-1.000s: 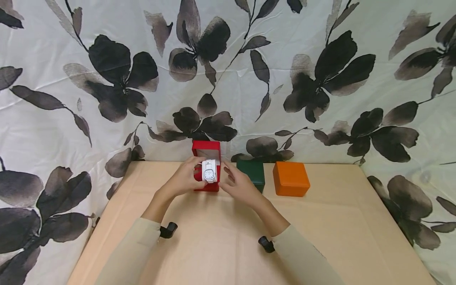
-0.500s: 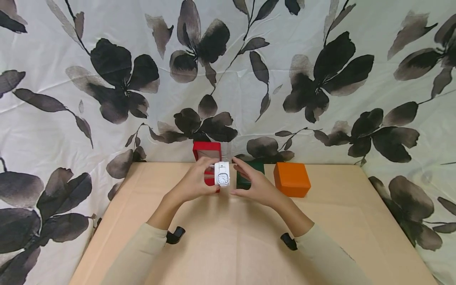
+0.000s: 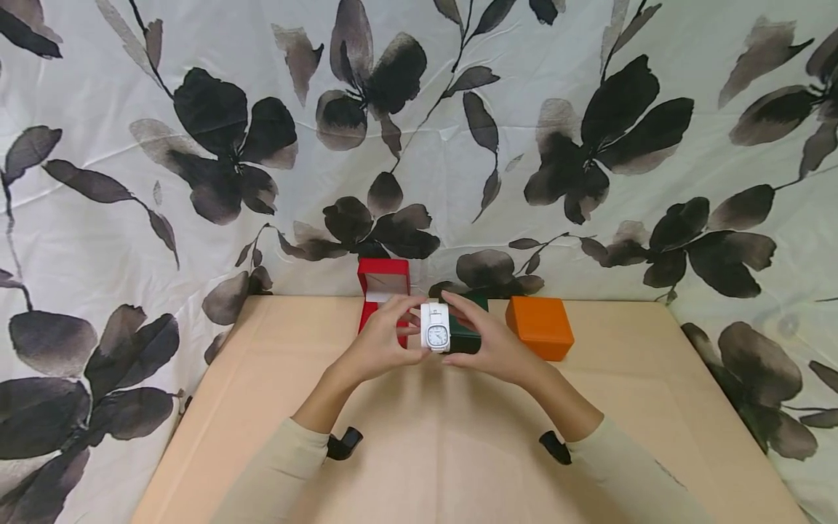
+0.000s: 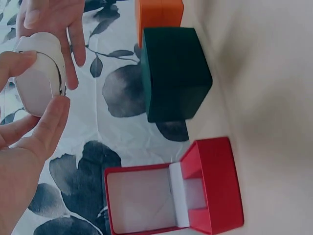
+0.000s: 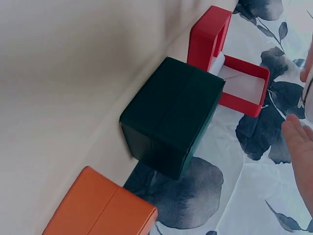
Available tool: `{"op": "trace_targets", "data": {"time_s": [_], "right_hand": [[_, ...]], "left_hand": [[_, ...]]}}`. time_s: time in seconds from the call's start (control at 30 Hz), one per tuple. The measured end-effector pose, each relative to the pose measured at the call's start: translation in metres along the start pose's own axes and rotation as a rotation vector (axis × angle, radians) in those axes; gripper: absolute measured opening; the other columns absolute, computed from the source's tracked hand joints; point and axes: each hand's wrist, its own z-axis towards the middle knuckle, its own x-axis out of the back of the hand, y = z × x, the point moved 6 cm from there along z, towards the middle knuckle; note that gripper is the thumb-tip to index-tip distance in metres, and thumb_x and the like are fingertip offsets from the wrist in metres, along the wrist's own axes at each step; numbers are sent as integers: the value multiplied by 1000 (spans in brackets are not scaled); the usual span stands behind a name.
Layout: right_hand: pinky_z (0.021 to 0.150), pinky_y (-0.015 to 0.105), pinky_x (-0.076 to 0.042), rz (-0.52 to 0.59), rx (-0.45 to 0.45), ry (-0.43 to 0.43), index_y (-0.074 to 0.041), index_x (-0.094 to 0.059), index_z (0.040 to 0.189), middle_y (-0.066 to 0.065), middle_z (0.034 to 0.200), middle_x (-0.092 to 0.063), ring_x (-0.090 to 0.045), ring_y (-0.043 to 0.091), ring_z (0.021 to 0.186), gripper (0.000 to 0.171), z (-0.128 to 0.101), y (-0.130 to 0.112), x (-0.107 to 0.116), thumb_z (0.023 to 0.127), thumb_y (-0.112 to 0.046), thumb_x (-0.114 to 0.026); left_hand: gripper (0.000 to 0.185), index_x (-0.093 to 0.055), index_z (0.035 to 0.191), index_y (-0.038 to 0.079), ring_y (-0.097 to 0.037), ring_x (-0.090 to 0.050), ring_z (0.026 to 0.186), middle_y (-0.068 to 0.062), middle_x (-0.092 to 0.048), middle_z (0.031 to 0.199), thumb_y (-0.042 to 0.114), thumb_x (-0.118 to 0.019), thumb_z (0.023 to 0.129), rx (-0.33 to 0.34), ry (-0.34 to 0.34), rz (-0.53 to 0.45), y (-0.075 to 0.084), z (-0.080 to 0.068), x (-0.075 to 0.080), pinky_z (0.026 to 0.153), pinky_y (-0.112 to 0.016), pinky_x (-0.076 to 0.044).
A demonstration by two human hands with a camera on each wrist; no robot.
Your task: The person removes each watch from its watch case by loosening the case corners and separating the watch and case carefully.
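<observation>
A white wristwatch [image 3: 435, 331] is wrapped round a pale cushion [image 4: 34, 90]. My left hand [image 3: 382, 340] grips it between thumb and fingers, dial towards me in the head view. The watch is held up over the gap between the opened red box [image 3: 384, 278] and the closed green box [image 3: 466, 336]. My right hand [image 3: 494, 340] is just right of the watch, fingers spread and loosely bent, fingertips close to its side. In the left wrist view the right hand [image 4: 54, 24] shows behind the cushion, fingers extended. Inside the red box the watch's slot [image 4: 194, 192] holds nothing.
A closed orange box [image 3: 538, 327] stands right of the green one. All the boxes line the far edge of the beige table [image 3: 439, 451], against a white floral cloth [image 3: 471, 175]. Black straps with small cameras [image 3: 345, 442] sit at both wrists.
My left hand has lifted the watch on its cushion out of the red box and carried it right. My right hand has shifted right too, staying beside the watch.
</observation>
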Motion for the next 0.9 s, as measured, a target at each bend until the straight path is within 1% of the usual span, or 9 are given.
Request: {"op": "trace_targets", "data": {"time_s": [0.03, 0.13, 0.3, 0.43, 0.6, 0.67, 0.77, 0.83, 0.9], "right_hand": [[114, 51, -43, -2, 10, 8, -12, -36, 160, 10, 162, -41, -49, 32, 144, 102, -1, 0, 1, 76, -16, -93], [113, 49, -45, -17, 39, 25, -11, -37, 159, 10, 161, -42, -50, 31, 143, 101, -5, -2, 4, 75, -15, -93], [112, 42, -46, -49, 59, 48, -10, -42, 156, 11, 160, -43, -50, 29, 141, 97, -11, -5, 7, 75, -13, -94], [110, 39, -48, -75, 39, 50, -11, -47, 152, 8, 158, -46, -54, 27, 137, 90, -15, -7, 9, 74, -13, -94], [108, 47, -50, -64, 1, 46, -13, -49, 150, 5, 156, -49, -58, 28, 134, 86, -15, -5, 9, 76, -15, -93], [108, 47, -50, -39, -18, 48, -14, -47, 150, 5, 155, -49, -58, 27, 134, 86, -16, -3, 9, 76, -12, -92], [109, 43, -50, -8, -41, 52, -16, -45, 150, 3, 154, -49, -58, 26, 134, 88, -16, 0, 9, 77, -10, -92], [110, 39, -49, 7, -50, 54, -18, -43, 151, 2, 155, -48, -57, 25, 134, 89, -16, 1, 9, 77, -10, -91], [110, 39, -48, 24, -51, 53, -19, -42, 151, 2, 155, -48, -56, 25, 135, 89, -15, 3, 8, 77, -10, -91]], "left_hand": [[73, -52, 145, 3, -23, -67, 110, -9, -57, 133, 7, -85, 80, 0, -2, -10, 1, 1, -1, 94, -37, -61], [72, -53, 145, 5, -23, -67, 110, -7, -57, 132, 6, -84, 80, 6, -9, -64, 2, 3, -6, 94, -39, -61], [73, -52, 144, 4, -27, -67, 111, -9, -57, 134, 2, -84, 79, 24, -30, -177, 3, 4, -14, 95, -37, -60], [74, -51, 144, 4, -26, -67, 113, -9, -56, 137, 2, -86, 79, 26, -41, -221, 4, 4, -18, 96, -32, -59], [74, -53, 143, 5, -25, -68, 112, -8, -55, 140, 3, -88, 78, 8, -43, -251, 2, 5, -19, 96, -32, -59], [73, -54, 143, 4, -26, -68, 112, -8, -54, 141, 2, -88, 78, -2, -48, -269, 2, 5, -19, 96, -33, -59], [72, -55, 143, 3, -28, -68, 112, -10, -54, 142, 2, -88, 79, -14, -55, -293, 2, 7, -20, 96, -34, -59], [72, -56, 142, 2, -28, -68, 112, -10, -54, 143, 2, -88, 78, -13, -54, -305, 2, 9, -19, 95, -34, -59], [71, -56, 141, 3, -28, -68, 112, -9, -54, 142, 2, -88, 78, -8, -53, -312, 1, 10, -19, 95, -34, -60]]}}
